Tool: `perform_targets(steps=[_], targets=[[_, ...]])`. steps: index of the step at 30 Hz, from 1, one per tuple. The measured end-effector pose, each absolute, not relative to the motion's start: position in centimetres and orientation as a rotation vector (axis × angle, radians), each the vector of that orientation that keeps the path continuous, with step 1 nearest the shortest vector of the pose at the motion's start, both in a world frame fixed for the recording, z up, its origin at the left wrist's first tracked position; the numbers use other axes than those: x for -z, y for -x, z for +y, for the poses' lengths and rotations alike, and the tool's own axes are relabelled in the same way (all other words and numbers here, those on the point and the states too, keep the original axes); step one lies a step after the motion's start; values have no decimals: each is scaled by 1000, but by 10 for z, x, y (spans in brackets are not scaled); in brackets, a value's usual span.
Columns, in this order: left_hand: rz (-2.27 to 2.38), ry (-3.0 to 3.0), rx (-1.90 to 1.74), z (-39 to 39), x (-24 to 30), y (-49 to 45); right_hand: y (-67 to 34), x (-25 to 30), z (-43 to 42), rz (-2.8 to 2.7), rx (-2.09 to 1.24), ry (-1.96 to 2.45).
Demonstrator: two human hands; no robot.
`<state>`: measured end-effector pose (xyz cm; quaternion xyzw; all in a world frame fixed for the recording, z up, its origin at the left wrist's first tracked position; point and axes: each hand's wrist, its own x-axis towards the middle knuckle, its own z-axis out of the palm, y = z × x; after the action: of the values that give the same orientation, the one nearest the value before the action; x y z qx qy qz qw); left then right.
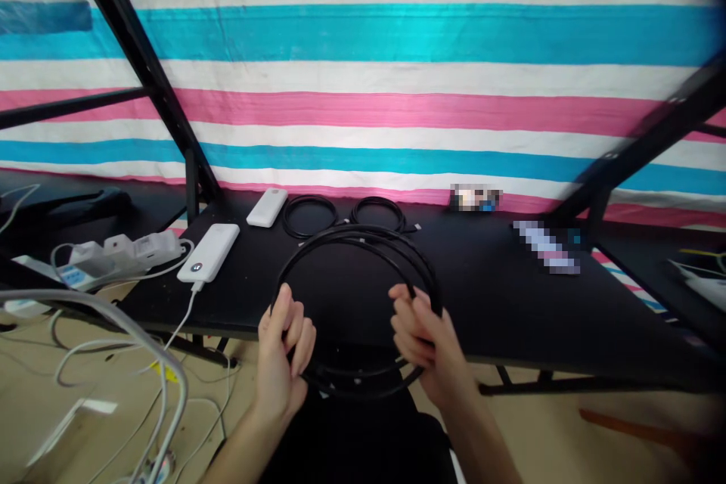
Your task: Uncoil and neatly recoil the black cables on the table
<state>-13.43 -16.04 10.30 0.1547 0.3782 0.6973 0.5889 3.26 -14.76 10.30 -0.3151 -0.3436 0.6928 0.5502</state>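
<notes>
A large loop of black cable [363, 230] is held up between my two hands, over the front edge of the black table. My left hand [286, 340] has its fingers wrapped round the loop's left side. On the opposite side, my right hand [423, 329] is closed round the same coil, where several strands spread slightly apart. The loop's lower part hangs between my forearms, above my lap. Behind it, two smaller coiled black cables lie on the table, a left coil [285, 224] and a right coil [401, 213].
Two white power banks, one farther back [266, 207] and one nearer [209, 253] with a white cable plugged in, lie left on the table [499, 302]. A power strip with chargers [128, 253] sits farther left. Grey and white cables [175, 370] loop at lower left. Black metal struts [141, 60] flank the table.
</notes>
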Motion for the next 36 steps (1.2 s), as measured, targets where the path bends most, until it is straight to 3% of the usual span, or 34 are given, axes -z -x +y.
perform_targets(steps=[4, 16, 22, 27, 36], targets=[[796, -291, -1610, -161, -106, 127, -20, -100, -152, -770, -1797, 540], [592, -358, -1401, -177, -97, 115, -31, -107, -149, -848, -1464, 365], [712, -597, -1160, -167, -100, 139, -60, -116, -146, -964, -1653, 533], [665, -809, -931, -169, -94, 155, -66, -118, -151, -1022, -1615, 785], [768, -1043, -983, -169, -109, 163, -64, -124, -158, -1256, -1438, 957]])
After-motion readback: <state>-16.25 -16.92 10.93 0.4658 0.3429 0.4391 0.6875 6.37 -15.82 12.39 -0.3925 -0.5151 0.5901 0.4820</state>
